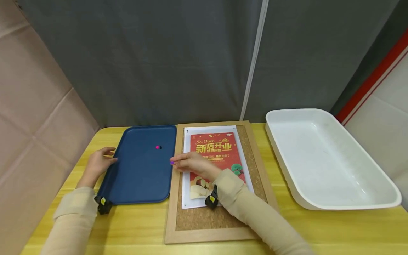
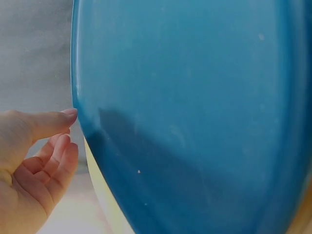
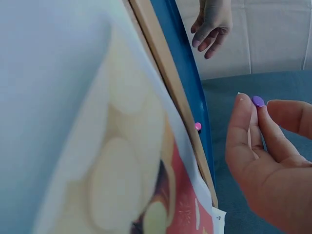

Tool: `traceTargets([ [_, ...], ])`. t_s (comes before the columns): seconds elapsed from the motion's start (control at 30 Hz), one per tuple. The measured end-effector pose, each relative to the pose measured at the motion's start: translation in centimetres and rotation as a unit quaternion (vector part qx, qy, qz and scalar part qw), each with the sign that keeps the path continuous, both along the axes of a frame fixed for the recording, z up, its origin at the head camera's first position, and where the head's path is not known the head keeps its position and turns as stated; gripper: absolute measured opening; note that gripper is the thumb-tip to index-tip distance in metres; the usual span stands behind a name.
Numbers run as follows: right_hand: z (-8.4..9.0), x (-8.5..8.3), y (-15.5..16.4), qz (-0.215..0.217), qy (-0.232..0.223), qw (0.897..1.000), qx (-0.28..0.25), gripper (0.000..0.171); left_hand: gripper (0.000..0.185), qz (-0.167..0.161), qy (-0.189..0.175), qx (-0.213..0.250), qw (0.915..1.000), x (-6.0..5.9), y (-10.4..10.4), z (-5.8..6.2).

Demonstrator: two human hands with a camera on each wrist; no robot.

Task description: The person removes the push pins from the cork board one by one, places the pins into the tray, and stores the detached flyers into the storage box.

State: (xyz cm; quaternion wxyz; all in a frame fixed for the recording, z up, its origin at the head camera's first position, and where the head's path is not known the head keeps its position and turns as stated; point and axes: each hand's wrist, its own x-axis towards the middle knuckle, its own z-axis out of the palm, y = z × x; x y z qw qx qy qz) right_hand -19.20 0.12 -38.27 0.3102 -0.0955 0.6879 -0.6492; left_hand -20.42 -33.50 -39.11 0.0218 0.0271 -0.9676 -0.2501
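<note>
In the head view my right hand [image 1: 194, 164] is over the left side of the cork board [image 1: 207, 221]. Its thumb and fingers pinch a small purple pushpin [image 3: 258, 101], whose round head shows in the right wrist view. On the board lies a red poster [image 1: 216, 148] on a white sheet [image 1: 187, 170], with small dark spots at some of the sheet's corners. A pink pushpin [image 1: 157, 147] lies on the blue tray [image 1: 140, 177], a dark spot beside it. My left hand [image 1: 98, 163] is at the tray's left rim, fingers loosely bent and holding nothing.
A deep white tub [image 1: 325, 163] stands on the right of the yellow wooden table [image 1: 137, 226]. Grey curtain [image 1: 143, 63] hangs behind the table, and a pale padded panel [image 1: 35, 117] borders the left side. The board's wooden frame [image 1: 216, 235] adjoins the tray.
</note>
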Motion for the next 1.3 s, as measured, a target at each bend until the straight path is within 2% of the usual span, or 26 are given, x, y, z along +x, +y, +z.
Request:
traceTargets([
  [0.33,-0.7,0.4,-1.0,0.004,-0.028,1.0,-0.001,0.033,0.046,0.008,-0.025,-0.013,0.9996,-0.2,-0.4,-0.6],
  [0.73,-1.3,0.6,-2.9,0.018,-0.02,1.0,0.003,0.032,0.043,-0.002,-0.031,-0.025,0.9992,-0.3,-1.1,-1.2],
  [1.3,-1.4,1.6,-5.1,-0.015,-0.05,0.998,-0.018,0.034,0.04,0.002,-0.042,-0.025,0.9988,-0.5,-0.7,-0.6],
])
